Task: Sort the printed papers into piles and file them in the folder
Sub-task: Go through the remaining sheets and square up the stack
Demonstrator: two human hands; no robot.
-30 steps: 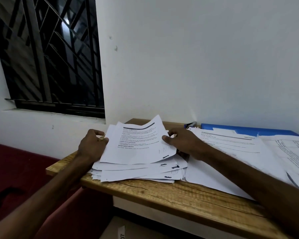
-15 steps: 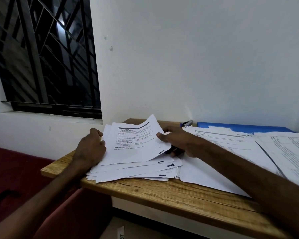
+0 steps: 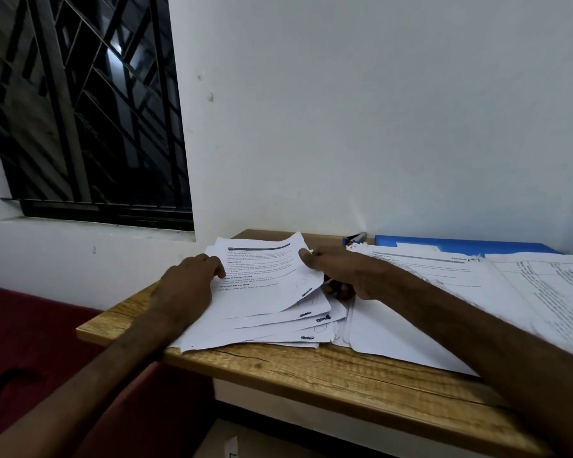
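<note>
While right grip (image 3: 341, 272) is pinching the top sheet (image 3: 262, 279) by its right edge, thumb on top, left grip (image 3: 186, 285) is lying flat on the loose pile (image 3: 262, 328), holding nothing. It should probably be pressing down so only one page is lifting. Blue folder (image 3: 460, 246) is sitting at the back of the wooden bench (image 3: 311, 368), against the white wall (image 3: 377, 110), with more papers (image 3: 444, 282) lying to the right and a barred window (image 3: 80, 110) showing on the left
</note>
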